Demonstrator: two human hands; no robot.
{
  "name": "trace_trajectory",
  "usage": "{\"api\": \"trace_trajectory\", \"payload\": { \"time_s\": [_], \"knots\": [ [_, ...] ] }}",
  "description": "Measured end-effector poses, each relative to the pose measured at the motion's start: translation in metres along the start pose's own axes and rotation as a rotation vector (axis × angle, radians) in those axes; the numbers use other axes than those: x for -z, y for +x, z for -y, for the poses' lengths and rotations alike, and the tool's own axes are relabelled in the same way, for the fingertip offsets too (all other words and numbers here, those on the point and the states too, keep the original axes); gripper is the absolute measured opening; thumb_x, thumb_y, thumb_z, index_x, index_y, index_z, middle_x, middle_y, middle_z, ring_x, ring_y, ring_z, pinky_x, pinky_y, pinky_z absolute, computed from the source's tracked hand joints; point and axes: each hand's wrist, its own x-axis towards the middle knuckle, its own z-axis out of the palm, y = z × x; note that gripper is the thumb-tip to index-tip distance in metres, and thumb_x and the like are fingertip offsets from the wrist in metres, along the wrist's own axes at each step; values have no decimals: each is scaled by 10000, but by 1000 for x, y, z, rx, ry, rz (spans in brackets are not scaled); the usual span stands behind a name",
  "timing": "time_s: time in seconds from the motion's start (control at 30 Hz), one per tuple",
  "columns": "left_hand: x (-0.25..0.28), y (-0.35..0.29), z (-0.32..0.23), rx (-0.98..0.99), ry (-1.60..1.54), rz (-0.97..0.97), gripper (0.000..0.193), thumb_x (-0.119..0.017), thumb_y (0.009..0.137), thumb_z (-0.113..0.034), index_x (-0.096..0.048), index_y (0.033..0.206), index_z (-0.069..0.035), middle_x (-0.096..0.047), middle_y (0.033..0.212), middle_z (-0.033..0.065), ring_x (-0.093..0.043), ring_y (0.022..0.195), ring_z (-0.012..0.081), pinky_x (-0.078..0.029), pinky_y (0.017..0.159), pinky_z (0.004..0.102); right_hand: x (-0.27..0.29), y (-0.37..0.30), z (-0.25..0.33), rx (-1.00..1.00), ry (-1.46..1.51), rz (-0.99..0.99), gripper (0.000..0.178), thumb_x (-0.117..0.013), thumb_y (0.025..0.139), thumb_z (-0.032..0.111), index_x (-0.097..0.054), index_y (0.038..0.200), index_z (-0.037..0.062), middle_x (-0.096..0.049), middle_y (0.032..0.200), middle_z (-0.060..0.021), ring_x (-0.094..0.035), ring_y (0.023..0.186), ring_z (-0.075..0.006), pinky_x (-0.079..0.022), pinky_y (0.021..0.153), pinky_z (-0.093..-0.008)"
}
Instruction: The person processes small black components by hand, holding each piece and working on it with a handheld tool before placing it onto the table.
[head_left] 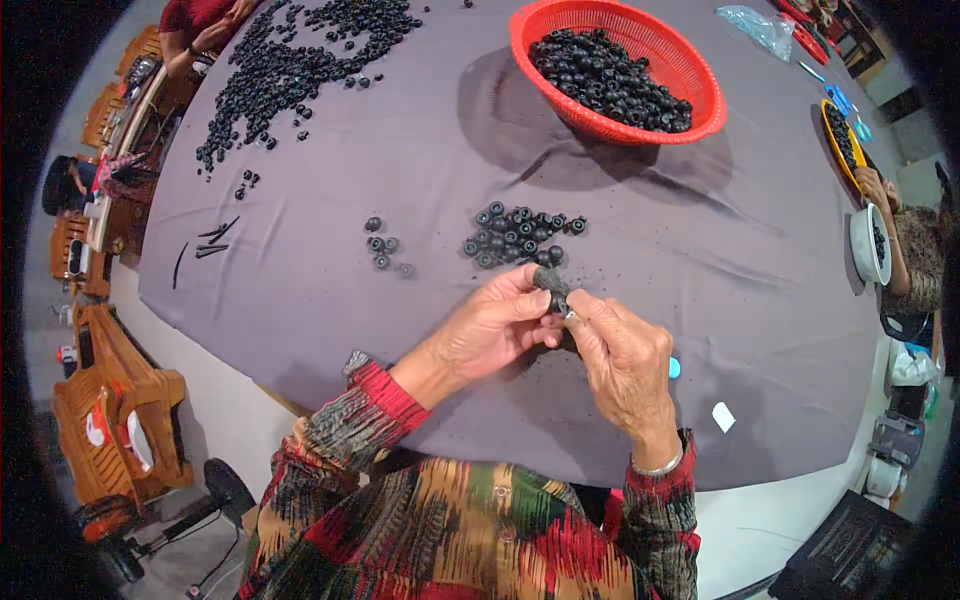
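My left hand (497, 327) is closed, pinching a small round black rubber part (559, 300) between thumb and fingers. A dark cover (547, 280) wraps its index fingertip. My right hand (622, 352) is closed against the same part, gripping a small tool with a shiny tip (570, 314) that is mostly hidden by the fingers. A blue piece (674, 368) shows beside the right hand; whether it belongs to that tool I cannot tell. Just beyond my hands lies a cluster of round black parts (518, 236), many with a ring-shaped opening. A smaller group (382, 246) sits to its left.
A red plastic basket (708, 88) of black parts stands at the far right. Loose parts (285, 70) spread over the far left of the grey tablecloth (330, 330). Thin black strips (212, 240) lie left, a white scrap (723, 416) right. A person's hand (872, 188) touches a white bowl (862, 245).
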Motion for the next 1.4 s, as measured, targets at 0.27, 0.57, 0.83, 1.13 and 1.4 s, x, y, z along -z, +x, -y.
{"api": "trace_trajectory", "payload": {
  "time_s": [0.27, 0.57, 0.83, 1.13, 1.4],
  "knots": [
    [0, -1, 0, -13, 25, -29, 78, -587, 928, -111, -549, 993, -90, -639, 928, 39, -600, 800, 123, -530, 727, 284, 1, 1, -3, 26, -22, -4, 165, -663, 833, 47, -671, 993, 4, -615, 697, -114, -596, 553, -220, -448, 495, -309],
    [-3, 0, 1, -15, 19, -44, 98, -579, 934, -121, -556, 1021, -81, -632, 917, 31, -588, 798, 117, -518, 730, 277, 2, 1, -4, 35, -14, 19, 193, -671, 812, 24, -672, 1005, 8, -604, 706, -120, -588, 579, -228, -450, 516, -312],
    [-3, -1, 2, -76, 116, -52, 89, -579, 933, -104, -565, 1010, -63, -632, 902, 38, -589, 791, 122, -513, 733, 286, 0, 2, -6, 18, 12, 14, 191, -668, 817, 21, -665, 1008, 7, -621, 726, -125, -593, 577, -224, -454, 518, -313],
    [-9, 2, 10, -127, 172, -99, 109, -596, 921, -114, -559, 1002, -52, -621, 912, 39, -591, 767, 124, -515, 714, 278, -16, 5, -14, -17, 17, -67, 99, -626, 873, 135, -650, 941, 68, -628, 740, -85, -626, 605, -274, -472, 496, -364],
    [-10, 0, 3, -99, 57, -78, 109, -581, 929, -101, -547, 1027, -68, -595, 921, 25, -555, 796, 105, -484, 700, 258, 1, 7, -13, 38, -19, -157, 215, -686, 806, 51, -665, 1018, 22, -634, 799, -120, -651, 649, -222, -507, 584, -303]
  ]
}}
